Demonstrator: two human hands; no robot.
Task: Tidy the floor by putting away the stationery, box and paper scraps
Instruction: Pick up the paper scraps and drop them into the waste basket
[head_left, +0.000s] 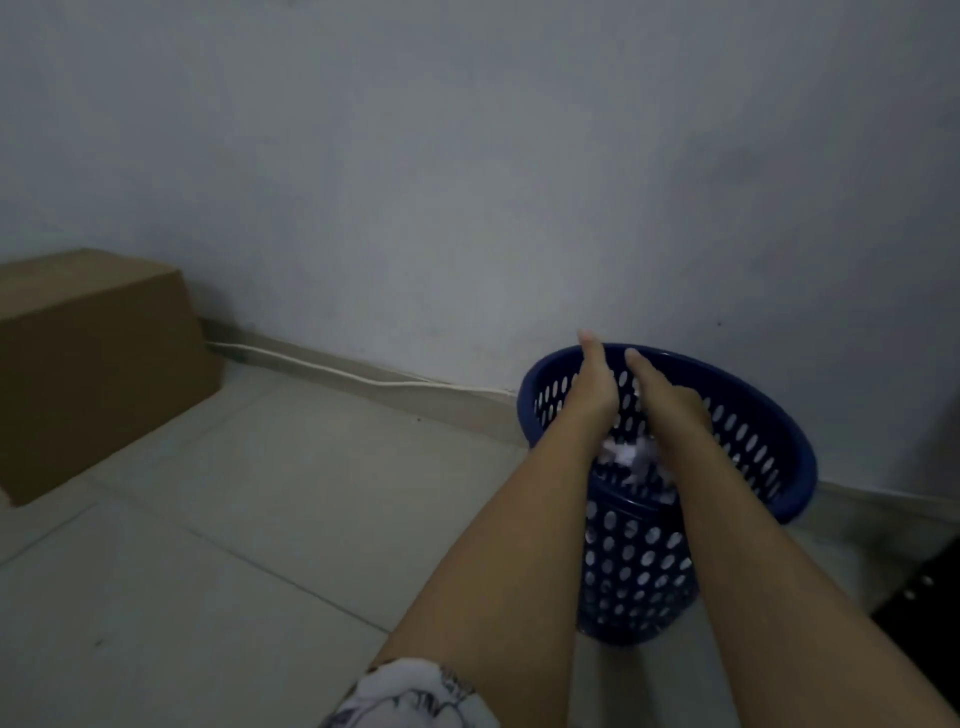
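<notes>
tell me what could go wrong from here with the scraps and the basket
Paper scraps look loose under the left hand and right hand; some could fall outside the blue basket. The forearms cross its near rim, so a nudge might tip it. Small bits could slip through its holes.

We see a dark blue plastic basket (639, 561), its sides pierced with rows of oval holes. It stands upright on the tiled floor (234, 519), right of centre, with its far rim close to the wall (467, 208). In its wide mouth are crumpled white paper scraps (626, 457), blurred; more white shows through the lower holes. Well apart at the far left, a plain brown cardboard box (93, 364) sits closed on the floor by the same wall.
</notes>
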